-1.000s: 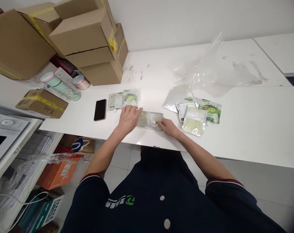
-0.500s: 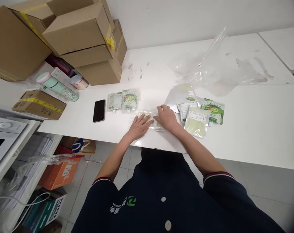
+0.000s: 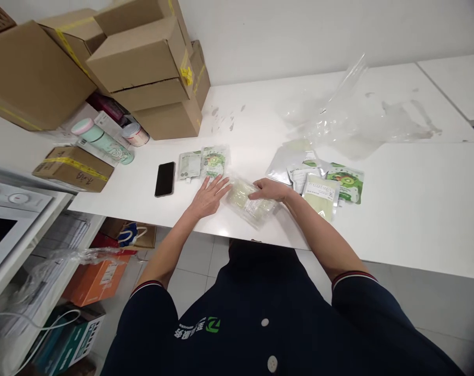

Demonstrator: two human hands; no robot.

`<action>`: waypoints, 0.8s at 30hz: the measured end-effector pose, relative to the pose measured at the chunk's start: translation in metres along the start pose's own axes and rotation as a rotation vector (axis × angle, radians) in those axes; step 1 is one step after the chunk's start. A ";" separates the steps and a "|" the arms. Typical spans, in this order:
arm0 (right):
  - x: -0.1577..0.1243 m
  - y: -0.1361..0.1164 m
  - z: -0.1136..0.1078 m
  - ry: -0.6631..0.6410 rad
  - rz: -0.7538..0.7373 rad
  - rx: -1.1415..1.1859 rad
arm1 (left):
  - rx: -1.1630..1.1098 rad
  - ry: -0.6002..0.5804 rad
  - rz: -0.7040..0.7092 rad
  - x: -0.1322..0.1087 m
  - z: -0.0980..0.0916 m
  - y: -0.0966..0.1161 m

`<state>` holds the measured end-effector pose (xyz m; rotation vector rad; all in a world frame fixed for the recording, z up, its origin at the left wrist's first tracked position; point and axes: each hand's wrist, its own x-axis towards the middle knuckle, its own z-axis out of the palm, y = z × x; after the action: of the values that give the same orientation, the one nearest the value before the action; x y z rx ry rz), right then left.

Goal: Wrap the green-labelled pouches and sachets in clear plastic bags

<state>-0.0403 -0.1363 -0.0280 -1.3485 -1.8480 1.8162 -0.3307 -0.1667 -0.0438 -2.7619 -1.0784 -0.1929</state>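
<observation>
A clear plastic bag with pale green contents and a printed label (image 3: 240, 197) is tilted up off the white table in front of me. My right hand (image 3: 271, 189) grips its right side, the thumb over the front. Fingers spread, my left hand (image 3: 210, 197) is beside the bag's left edge; whether it touches the plastic I cannot tell. Just beyond that hand lie a green-and-white spout pouch (image 3: 189, 164) and a kiwi-printed pouch (image 3: 214, 161). To the right of my right hand are a pale green packet (image 3: 320, 196), a silver pouch (image 3: 280, 164) and a green kiwi pouch (image 3: 348, 184).
A black phone (image 3: 165, 179) lies at the left on the white table (image 3: 409, 209). Stacked cardboard boxes (image 3: 143, 62), a mint bottle (image 3: 104, 142) and a small tin (image 3: 135, 134) stand farther left. A large crumpled clear plastic bag (image 3: 350, 125) spreads across the back right.
Both hands were pressed flat on the bag. My right hand now holds it and has lifted and turned it, while my left hand has slid off to the left.
</observation>
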 end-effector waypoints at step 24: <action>-0.020 0.007 0.037 0.056 -0.370 0.543 | -1.664 0.289 -0.760 0.045 -0.013 0.040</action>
<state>-0.0522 -0.1763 -0.0331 -0.7940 -1.3184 1.8591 -0.2717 -0.1687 -0.0272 -2.6773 -2.5317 -2.4117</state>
